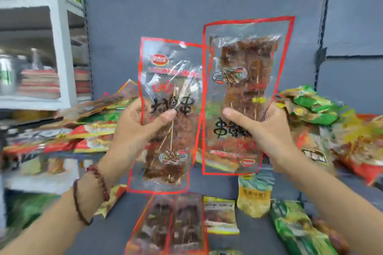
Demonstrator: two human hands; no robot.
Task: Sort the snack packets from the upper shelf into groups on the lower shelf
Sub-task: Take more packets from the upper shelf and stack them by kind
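I hold two clear, red-edged skewer snack packets upright in front of me. My left hand [143,128] grips the left packet [165,89], thumb across its front. My right hand [261,128] grips the right packet [244,68], which is turned upside down, thumb on its front. The two packets touch along their inner edges. Below them, on the lower shelf [116,232], two matching red-edged skewer packets [172,225] lie side by side, next to a yellow-and-white packet [220,215], a yellow packet [253,194] and a green packet [294,227].
Piles of mixed snack packets lie on the upper shelf at the left [72,134] and at the right [323,114]. A white shelving unit [62,51] with cans and stacked goods stands at the far left. A grey back panel [186,2] rises behind.
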